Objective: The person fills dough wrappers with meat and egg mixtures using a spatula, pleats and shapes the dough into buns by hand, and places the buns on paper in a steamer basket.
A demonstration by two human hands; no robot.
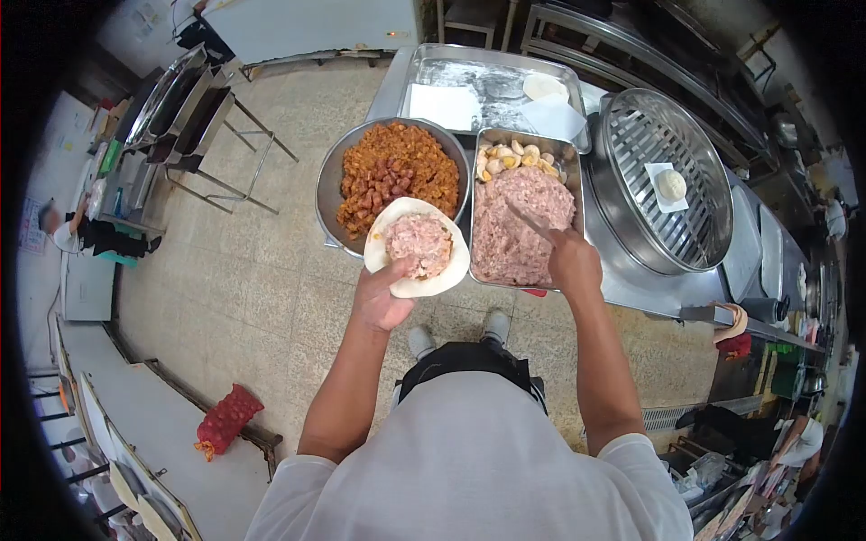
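Note:
My left hand (386,293) holds a round white dough wrapper (446,281) from below, its thumb on the pink meat mound (420,242) at the centre. The wrapper hangs over the near edge of a steel bowl (328,212) of orange-brown filling (410,155) with reddish chunks on top. To the right, my right hand (574,261) is closed around a thin flat spatula (528,220), its blade over the pink minced meat (514,248) in a rectangular steel pan (579,171). Pale yellowish pieces (514,160) lie at the pan's far end.
A floured tray (487,70) with white paper and a dough round (545,87) stands behind. At right, a steamer (631,194) holds one bun (671,185) on paper. A red net sack (228,420) lies on the floor. Other people are at the far left and lower right.

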